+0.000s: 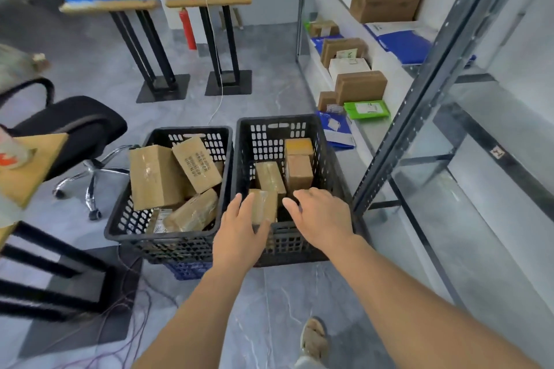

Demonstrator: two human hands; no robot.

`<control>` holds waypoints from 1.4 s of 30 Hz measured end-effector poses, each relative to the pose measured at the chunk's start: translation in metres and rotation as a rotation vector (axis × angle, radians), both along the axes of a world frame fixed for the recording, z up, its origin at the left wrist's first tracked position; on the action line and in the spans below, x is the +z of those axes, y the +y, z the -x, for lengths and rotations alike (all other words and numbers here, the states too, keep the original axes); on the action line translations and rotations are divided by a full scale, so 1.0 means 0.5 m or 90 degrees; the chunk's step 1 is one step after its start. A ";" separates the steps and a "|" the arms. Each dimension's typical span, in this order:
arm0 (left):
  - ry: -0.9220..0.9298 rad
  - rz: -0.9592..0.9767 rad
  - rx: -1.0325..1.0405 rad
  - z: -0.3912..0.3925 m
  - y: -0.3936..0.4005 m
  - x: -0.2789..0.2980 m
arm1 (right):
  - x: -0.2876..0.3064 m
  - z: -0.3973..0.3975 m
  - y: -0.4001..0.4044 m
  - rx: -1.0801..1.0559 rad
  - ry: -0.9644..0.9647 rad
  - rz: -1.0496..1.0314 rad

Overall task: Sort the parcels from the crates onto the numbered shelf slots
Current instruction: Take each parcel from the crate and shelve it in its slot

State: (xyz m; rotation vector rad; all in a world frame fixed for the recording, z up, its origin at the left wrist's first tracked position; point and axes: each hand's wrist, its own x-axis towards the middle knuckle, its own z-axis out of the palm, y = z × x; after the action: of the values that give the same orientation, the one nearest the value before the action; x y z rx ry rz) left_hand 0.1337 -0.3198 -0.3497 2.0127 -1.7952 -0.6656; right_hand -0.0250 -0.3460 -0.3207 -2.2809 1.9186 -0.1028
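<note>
The scene is evenly and brightly lit by soft, diffuse light, with only faint shadows cast on the grey floor (269,308). Strong wide-angle distortion is seen: the shelf (371,135) uprights are bowed and slanted. Motion blur is noted along the left edge, where the wooden stand (30,165) is smeared.

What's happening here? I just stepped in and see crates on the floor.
A person is sorting parcels. Both hands reach into the right crate: the left hand touches a taped cardboard parcel, the right hand hovers open beside it. The left crate holds more boxes. The shelf on the right already carries several parcels.
</note>
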 end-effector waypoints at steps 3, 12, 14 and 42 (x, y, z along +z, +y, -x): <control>0.003 -0.016 0.013 0.004 -0.077 -0.014 | -0.021 0.021 -0.081 -0.003 -0.001 -0.017; 0.022 -0.122 0.005 -0.028 -0.238 -0.084 | -0.113 0.012 -0.251 -0.048 -0.017 -0.098; 0.027 -0.141 -0.018 -0.035 -0.277 -0.099 | -0.129 0.007 -0.279 -0.068 -0.017 -0.106; 0.165 -0.476 0.201 -0.018 -0.558 -0.483 | -0.567 -0.063 -0.483 -0.258 -0.291 -0.537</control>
State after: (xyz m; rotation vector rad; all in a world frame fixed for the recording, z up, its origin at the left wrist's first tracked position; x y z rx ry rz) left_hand 0.1426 -0.5987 -0.5910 2.4222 -1.1196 -1.5714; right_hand 0.0065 -0.5876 -0.6044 -1.1979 1.6863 0.1130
